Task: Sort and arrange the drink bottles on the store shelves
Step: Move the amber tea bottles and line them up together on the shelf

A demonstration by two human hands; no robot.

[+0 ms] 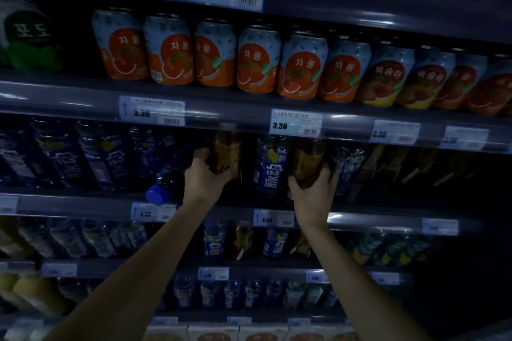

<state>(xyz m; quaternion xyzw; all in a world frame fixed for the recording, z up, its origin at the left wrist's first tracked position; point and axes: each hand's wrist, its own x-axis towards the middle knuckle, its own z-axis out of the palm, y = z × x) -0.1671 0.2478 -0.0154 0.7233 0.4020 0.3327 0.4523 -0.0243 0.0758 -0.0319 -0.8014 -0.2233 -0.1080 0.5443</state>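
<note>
Mid-frame, left hand (203, 174) clenched round one amber bottle (225, 152), right hand (313, 188) round another (307, 163); best lifted clear of blue bottle (270, 166) between.

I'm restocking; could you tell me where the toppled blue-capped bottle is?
The blue-capped bottle lies tipped on the blue-bottle shelf, just left of the left hand.

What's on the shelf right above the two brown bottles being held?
A row of orange grapefruit cans, then peach cans further right. Anything behind that front row is hidden.
</note>
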